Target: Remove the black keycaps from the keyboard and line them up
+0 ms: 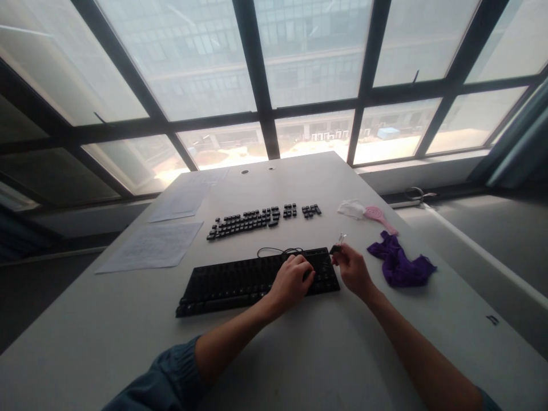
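A black keyboard (pixel 240 281) lies on the white table (pixel 299 354) in front of me, its cable looped behind it. My left hand (pixel 291 281) rests curled on the keyboard's right part, fingers pressed on the keys. My right hand (pixel 351 268) hovers at the keyboard's right end, pinching a small wire tool with a black keycap (pixel 335 249) at its tip. Rows of removed black keycaps (pixel 257 220) lie on the table beyond the keyboard.
A purple cloth (pixel 400 265) lies right of the keyboard, with a pink brush (pixel 379 217) and a white crumpled item (pixel 351 208) farther back. Paper sheets (pixel 152 245) lie at the left. Large windows stand behind the table's far edge.
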`<state>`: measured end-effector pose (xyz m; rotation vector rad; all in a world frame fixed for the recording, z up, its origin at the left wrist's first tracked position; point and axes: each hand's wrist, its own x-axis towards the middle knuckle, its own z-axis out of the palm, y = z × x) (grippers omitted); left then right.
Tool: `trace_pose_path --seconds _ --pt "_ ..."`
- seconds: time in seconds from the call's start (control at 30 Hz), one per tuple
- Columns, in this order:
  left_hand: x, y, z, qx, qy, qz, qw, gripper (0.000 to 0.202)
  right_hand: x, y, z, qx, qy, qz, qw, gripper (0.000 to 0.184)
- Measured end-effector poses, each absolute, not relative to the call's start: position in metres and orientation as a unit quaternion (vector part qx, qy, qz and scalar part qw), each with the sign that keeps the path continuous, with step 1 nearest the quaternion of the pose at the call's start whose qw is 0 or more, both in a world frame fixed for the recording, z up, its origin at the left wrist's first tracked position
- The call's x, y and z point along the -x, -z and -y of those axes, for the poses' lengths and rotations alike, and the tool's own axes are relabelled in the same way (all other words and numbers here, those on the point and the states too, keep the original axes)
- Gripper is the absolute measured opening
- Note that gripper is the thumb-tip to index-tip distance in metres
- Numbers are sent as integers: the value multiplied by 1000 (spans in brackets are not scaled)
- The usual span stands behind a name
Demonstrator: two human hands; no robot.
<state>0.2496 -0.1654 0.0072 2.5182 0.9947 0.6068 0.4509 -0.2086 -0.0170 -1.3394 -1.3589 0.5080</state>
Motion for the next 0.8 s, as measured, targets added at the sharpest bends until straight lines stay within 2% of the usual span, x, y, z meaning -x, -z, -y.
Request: trace_pose_path --seconds 0.33,0.43,0.6,0.8 --pt "-250 -6 167 -894 -218 -347 180 8 -444 8 211 518 -224 673 478 19" --pt "-258 -9 165 -904 -203 -328 183 23 -445 5 215 521 -219 691 452 20" --pt "-274 -1 159 -900 -198 -335 199 22 -446 12 216 547 -180 658 486 15" --pt "-276 7 156 -884 -200 -367 208 14 -440 24 215 548 -196 621 525 15"
